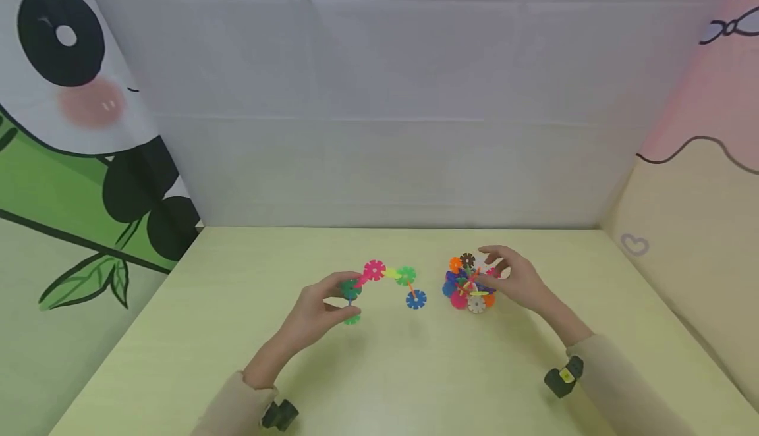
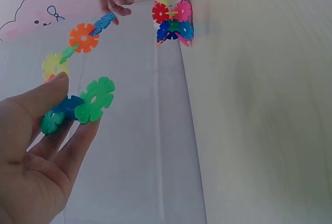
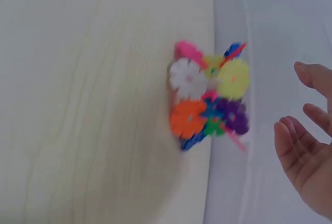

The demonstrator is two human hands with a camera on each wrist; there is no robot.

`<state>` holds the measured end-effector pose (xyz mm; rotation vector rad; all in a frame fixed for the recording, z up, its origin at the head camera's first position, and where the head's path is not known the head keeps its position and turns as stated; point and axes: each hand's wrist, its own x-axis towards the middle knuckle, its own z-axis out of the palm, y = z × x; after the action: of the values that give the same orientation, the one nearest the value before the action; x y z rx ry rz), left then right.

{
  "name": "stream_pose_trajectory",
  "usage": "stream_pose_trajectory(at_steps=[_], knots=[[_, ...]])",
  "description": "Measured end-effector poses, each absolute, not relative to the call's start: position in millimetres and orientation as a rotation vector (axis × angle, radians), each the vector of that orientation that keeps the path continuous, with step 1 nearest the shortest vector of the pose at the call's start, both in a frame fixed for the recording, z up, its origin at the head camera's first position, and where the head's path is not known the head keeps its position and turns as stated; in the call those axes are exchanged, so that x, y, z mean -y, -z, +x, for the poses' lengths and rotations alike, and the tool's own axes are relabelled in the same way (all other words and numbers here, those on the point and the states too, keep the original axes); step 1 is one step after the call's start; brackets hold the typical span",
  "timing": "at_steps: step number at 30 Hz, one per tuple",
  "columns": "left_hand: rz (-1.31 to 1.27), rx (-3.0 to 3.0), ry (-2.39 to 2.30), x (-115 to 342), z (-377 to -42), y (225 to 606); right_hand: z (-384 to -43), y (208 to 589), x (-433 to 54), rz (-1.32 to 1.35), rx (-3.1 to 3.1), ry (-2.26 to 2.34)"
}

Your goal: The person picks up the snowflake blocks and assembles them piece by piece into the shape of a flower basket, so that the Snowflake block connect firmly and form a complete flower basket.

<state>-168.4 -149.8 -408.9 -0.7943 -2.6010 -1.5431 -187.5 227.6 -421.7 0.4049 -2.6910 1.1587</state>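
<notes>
My left hand [image 1: 311, 311] pinches one end of a chain of flower-shaped plastic discs [image 1: 374, 270], raised above the table. In the left wrist view, green discs [image 2: 96, 99] and a dark blue disc [image 2: 69, 107] lie between thumb and fingers; yellow, orange and blue discs trail off beyond the thumb. My right hand [image 1: 516, 278] is beside a multicoloured cluster of joined discs [image 1: 465, 284], overlapping its right edge in the head view. The right wrist view shows this hand [image 3: 306, 156] apart from the cluster [image 3: 189, 117], fingers parted and holding nothing.
The pale yellow table [image 1: 409, 377] ends at a light grey back wall [image 1: 379, 126]. Printed cartoon panels stand along the left [image 1: 77, 179] and right [image 1: 700, 238] sides. A small dark camera sits on each wrist.
</notes>
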Motion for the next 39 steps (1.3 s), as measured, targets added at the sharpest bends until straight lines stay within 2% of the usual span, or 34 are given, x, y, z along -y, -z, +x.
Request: stream_pose_trajectory(at_steps=[5,15,22,28,39], knots=[[-0.755,2.613,1.518,155.7,-167.4,410.3,-205.6,440.1,-253.5,0.321,2.793,-1.045],[-0.776,2.624,1.478,161.0,-164.3,418.8,-210.8,451.4,-252.9,0.276,2.877,-1.611],[-0.794,2.612,1.494,163.5,-163.2,421.1,-211.6,452.8,-245.7,0.272,2.844,-1.754],[-0.774,2.580,1.469,167.6,-165.4,418.6,-200.8,452.6,-228.8,0.341,2.795,-1.828],[-0.701,2.543,1.486,163.3,-173.7,402.5,-180.4,455.3,-168.1,0.530,2.753,-1.930]])
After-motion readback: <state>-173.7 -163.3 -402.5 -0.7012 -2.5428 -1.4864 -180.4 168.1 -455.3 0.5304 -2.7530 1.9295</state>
